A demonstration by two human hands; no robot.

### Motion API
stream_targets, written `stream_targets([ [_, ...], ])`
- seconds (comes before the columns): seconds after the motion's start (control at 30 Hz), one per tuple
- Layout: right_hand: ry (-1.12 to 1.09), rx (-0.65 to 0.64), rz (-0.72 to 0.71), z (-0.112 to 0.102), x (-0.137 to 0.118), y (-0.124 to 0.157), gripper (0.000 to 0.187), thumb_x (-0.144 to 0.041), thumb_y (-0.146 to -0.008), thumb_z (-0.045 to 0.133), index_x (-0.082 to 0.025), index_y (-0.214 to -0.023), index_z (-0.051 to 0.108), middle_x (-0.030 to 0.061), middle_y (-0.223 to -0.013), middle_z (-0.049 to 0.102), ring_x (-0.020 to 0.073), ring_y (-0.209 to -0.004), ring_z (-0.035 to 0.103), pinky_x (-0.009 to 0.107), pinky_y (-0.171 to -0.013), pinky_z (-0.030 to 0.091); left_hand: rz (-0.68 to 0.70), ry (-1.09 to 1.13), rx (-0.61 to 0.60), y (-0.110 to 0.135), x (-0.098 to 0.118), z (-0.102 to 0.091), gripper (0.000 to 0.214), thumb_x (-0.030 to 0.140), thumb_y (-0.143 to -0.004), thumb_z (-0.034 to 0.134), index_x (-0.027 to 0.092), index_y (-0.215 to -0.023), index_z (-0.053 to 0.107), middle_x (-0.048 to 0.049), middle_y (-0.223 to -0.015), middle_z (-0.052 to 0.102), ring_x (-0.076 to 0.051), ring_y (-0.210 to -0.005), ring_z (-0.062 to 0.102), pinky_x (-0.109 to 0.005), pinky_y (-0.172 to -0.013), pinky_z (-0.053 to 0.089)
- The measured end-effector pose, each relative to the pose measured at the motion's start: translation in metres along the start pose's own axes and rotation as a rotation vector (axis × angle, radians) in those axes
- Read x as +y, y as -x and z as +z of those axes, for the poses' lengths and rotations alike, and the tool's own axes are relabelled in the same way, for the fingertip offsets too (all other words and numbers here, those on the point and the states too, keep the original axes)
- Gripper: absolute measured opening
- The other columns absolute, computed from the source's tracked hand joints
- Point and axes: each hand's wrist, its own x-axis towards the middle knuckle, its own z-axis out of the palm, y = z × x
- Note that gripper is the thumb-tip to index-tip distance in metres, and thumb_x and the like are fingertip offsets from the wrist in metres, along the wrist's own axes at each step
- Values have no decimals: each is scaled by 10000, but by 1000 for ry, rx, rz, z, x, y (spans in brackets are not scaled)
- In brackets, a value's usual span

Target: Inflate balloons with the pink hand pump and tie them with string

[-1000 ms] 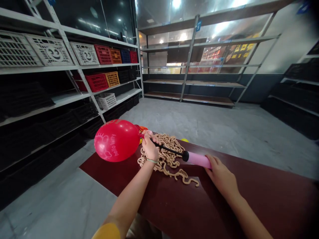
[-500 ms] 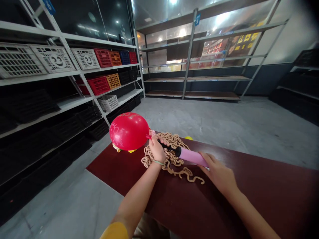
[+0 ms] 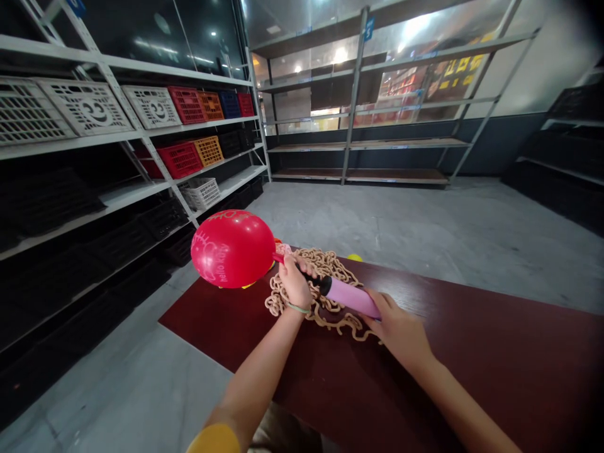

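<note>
A red balloon [image 3: 232,249] with pale printed lettering is inflated and sits to the left of my left hand [image 3: 296,280]. That hand is closed around the balloon's neck where it meets the black nozzle end of a balloon pump [image 3: 349,297]. My right hand [image 3: 401,327] grips the far end of the pump's pink barrel. Part of the black shaft shows between the left fingers and the barrel. Under the pump lies a heap of tan, chain-like cord [image 3: 325,259], with a loose strand trailing to the right hand.
The dark red table [image 3: 472,352] bears the heap. Something yellow [image 3: 355,257] shows at its far edge. White shelving [image 3: 155,151] with plastic crates [image 3: 180,160] runs along the left, and a metal rack [image 3: 353,100] stands at the back.
My right hand has pushed the pink barrel leftward, closer to my left hand, so less black shaft shows. The balloon looks slightly bigger. The view has shifted a little.
</note>
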Motion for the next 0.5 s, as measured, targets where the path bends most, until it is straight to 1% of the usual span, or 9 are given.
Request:
stream_targets([
  [0.07, -8, 3, -18, 0, -7, 1, 475, -448, -919, 486, -248, -1350, 458, 79, -1208, 628, 194, -759, 664, 285, -543, 470, -16, -28, -45, 5, -5, 1, 337, 391, -866, 525, 210, -624, 377, 68, -458, 374, -78, -351, 377, -207, -362, 332],
  [0.17, -15, -34, -18, -4, -3, -1, 456, -433, -929, 474, -252, -1347, 465, 70, -1204, 630, 198, -801, 668, 272, -523, 463, -11, -59, -72, 7, -8, 0, 346, 396, -867, 511, 209, -605, 384, 57, -450, 388, -89, -351, 402, -220, -372, 351],
  [0.27, -6, -74, 42, -9, 14, -5, 439, -408, -931, 464, -279, -1351, 461, 63, -1242, 607, 209, -866, 665, 269, -528, 466, -1, -33, -40, 0, -3, 0, 310, 362, -848, 516, 210, -616, 377, 62, -466, 384, -85, -363, 407, -217, -384, 357],
  [0.37, 32, -82, 127, -15, 37, -6, 458, -392, -923, 466, -315, -1374, 440, 55, -1304, 564, 208, -894, 656, 271, -521, 462, 5, 17, 38, -11, 7, -1, 280, 329, -823, 531, 210, -633, 363, 72, -478, 366, -72, -368, 383, -206, -389, 347],
  [0.43, 58, -80, 160, -16, 53, -5, 469, -385, -923, 465, -317, -1385, 424, 54, -1326, 545, 212, -935, 647, 266, -510, 449, 13, 34, 76, -16, 12, -3, 259, 310, -812, 537, 210, -645, 367, 75, -482, 359, -69, -369, 371, -201, -388, 336],
  [0.5, 76, -69, 176, -16, 64, -4, 456, -373, -926, 457, -300, -1375, 427, 57, -1332, 540, 219, -975, 638, 267, -516, 448, 33, 42, 87, -20, 16, -5, 237, 296, -809, 533, 211, -655, 374, 75, -486, 358, -71, -373, 370, -200, -387, 329],
])
